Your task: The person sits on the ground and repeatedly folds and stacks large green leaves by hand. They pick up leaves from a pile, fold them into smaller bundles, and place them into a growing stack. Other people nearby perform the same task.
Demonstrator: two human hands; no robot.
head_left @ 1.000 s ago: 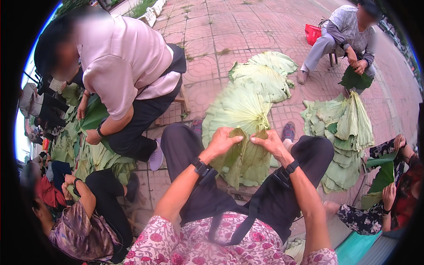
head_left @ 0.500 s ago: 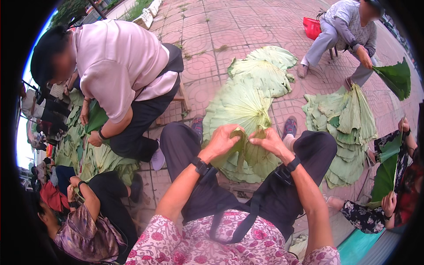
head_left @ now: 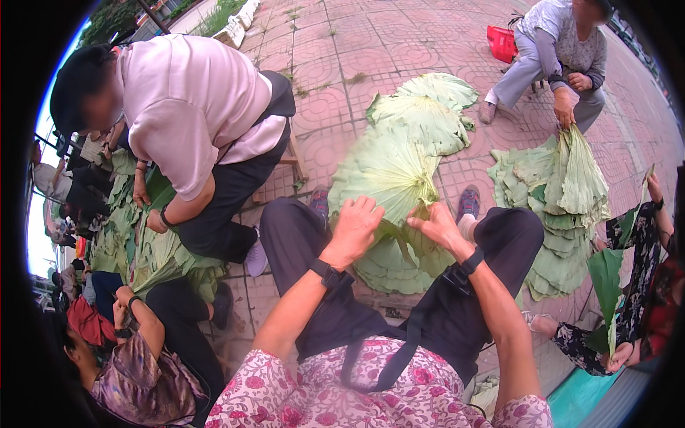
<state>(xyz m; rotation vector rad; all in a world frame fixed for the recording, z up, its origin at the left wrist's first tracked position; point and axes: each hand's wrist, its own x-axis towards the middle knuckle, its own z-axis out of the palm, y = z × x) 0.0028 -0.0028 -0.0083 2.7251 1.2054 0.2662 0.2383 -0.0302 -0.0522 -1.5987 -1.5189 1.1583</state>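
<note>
Between my knees I hold a yellow-green lotus leaf over a heap of pale leaves. My right hand pinches it near its gathered top, thumb toward the left. My left hand is at the leaf's left side, back of the hand up and fingers curled in; its fingertips are partly hidden, but the leaf's edge runs to them. Below and beyond lies the layered pile of lotus leaves, veins fanning out from a pale centre.
At the left a person in a pink shirt bends over more leaves. Far right, a seated person grips the top of another leaf stack. A red bag stands behind. Near right, someone's hands hold a green leaf.
My left hand has turned back-up and shifted slightly left, away from my right hand. The far right person has lowered the dark green leaf out of sight and now grips the stack.
</note>
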